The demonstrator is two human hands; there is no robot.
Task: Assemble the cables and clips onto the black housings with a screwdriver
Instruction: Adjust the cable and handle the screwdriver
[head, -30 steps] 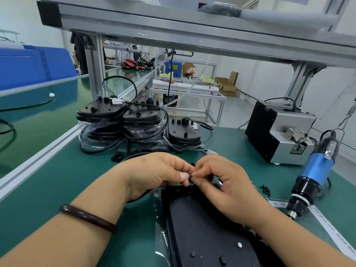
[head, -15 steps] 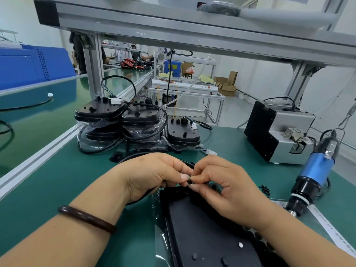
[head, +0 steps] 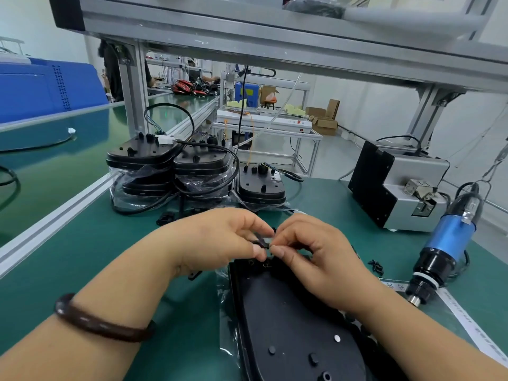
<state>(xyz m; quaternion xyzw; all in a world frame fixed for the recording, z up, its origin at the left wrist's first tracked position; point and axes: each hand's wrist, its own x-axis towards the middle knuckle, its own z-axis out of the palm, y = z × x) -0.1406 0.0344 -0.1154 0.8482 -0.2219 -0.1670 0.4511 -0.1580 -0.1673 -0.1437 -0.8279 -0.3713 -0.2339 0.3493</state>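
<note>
A flat black housing (head: pixel 288 320) lies on the green mat in front of me, partly on a clear plastic bag. Above its far end, my left hand (head: pixel 220 240) and my right hand (head: pixel 316 251) meet fingertip to fingertip. Both pinch a thin black cable with a small clip (head: pixel 262 243) between thumb and forefinger. The rest of the cable is hidden under my left hand. A blue electric screwdriver (head: pixel 445 246) hangs on a cord at the right, tip down near the mat. A few small black screws (head: pixel 376 266) lie beside it.
Stacks of finished black housings (head: pixel 170 166) with cables stand behind my hands, one more housing (head: pixel 261 185) to their right. A grey and black screw feeder box (head: pixel 395 185) sits at the back right. An aluminium frame (head: pixel 247 31) crosses overhead. A loose black connector (head: pixel 165 218) lies near the stacks.
My hands have stayed over the housing's far end, fingers shifting slightly on the cable and clip. The view has dipped a little; nothing else moved.
</note>
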